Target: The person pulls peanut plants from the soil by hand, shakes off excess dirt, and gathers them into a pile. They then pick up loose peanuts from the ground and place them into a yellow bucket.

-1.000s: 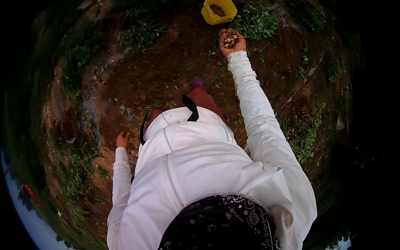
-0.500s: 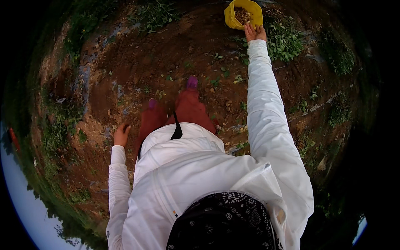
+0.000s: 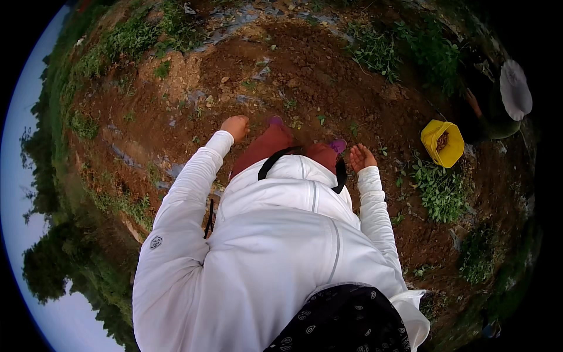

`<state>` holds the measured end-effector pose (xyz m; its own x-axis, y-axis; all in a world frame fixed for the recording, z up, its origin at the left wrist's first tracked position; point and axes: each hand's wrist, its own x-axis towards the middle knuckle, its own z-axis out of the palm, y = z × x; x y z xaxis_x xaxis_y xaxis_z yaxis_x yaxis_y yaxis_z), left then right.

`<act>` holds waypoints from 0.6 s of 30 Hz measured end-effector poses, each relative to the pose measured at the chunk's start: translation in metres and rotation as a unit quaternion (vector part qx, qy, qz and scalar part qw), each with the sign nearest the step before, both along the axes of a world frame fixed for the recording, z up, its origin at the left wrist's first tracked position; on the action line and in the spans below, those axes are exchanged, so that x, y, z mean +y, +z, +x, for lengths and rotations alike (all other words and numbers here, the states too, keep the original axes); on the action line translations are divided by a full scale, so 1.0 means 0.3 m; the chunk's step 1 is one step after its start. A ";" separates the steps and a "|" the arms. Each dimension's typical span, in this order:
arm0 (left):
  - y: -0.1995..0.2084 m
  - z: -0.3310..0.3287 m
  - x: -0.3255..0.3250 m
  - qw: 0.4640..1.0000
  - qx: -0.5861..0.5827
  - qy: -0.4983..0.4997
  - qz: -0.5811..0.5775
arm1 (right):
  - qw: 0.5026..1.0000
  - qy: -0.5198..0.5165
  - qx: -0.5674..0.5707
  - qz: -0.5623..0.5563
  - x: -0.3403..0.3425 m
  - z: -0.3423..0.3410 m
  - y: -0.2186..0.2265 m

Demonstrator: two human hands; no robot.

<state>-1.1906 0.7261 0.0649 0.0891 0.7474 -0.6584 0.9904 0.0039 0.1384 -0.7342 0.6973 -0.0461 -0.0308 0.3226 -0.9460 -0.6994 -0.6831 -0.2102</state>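
Observation:
My left hand point(image 3: 236, 127) hangs ahead of my left thigh, its fingers curled into a loose fist; the palm side is hidden, so I cannot see whether it holds anything. By my right hip, my right hand point(image 3: 362, 157) has its fingers half bent and apart, with nothing visible in it. Off to the right stands a yellow bucket point(image 3: 450, 154), partly filled with small brown pieces point(image 3: 442, 141) too small to name surely. It is well apart from my right hand. Pulled-up leafy green plants point(image 3: 443, 196) lie on the soil just nearer than the bucket.
Beyond the bucket another person in a pale hat point(image 3: 516, 91) bends low, a forearm point(image 3: 474, 104) reaching down. Loose brown soil point(image 3: 316, 64) has scraps of plastic film point(image 3: 126, 157) in it. More leafy plants point(image 3: 375, 51) lie at the far right; green growth point(image 3: 126, 44) borders the left.
My right hand has left the bucket's rim and come back beside my hip. My left hand has swung forward. The view has turned left, and the other person now shows at the right.

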 end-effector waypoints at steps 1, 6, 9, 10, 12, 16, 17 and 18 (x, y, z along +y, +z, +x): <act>-0.030 -0.019 0.003 1.000 0.004 0.010 -0.005 | 0.999 0.016 -0.005 0.027 0.046 -0.021 0.032; -0.071 -0.126 0.003 1.000 0.008 -0.005 -0.004 | 0.988 0.056 -0.050 0.135 0.283 -0.127 0.225; -0.100 -0.247 -0.018 0.993 -0.066 0.096 0.010 | 0.982 0.036 -0.063 0.177 0.372 -0.240 0.329; -0.135 -0.316 -0.047 0.990 -0.089 0.100 0.038 | 0.981 0.045 -0.063 0.177 0.384 -0.295 0.351; -0.151 -0.514 -0.116 0.984 -0.090 0.148 0.030 | 0.981 0.052 -0.060 0.180 0.415 -0.482 0.362; -0.196 -0.825 -0.294 0.978 -0.057 0.198 -0.017 | 0.984 0.089 -0.007 0.152 0.449 -0.759 0.326; -0.222 -0.904 -0.358 0.974 -0.041 0.220 -0.018 | 0.981 0.120 -0.001 0.155 0.462 -0.837 0.324; -0.213 -0.970 -0.399 0.970 -0.029 0.239 -0.022 | 0.980 0.127 0.003 0.156 0.466 -0.902 0.329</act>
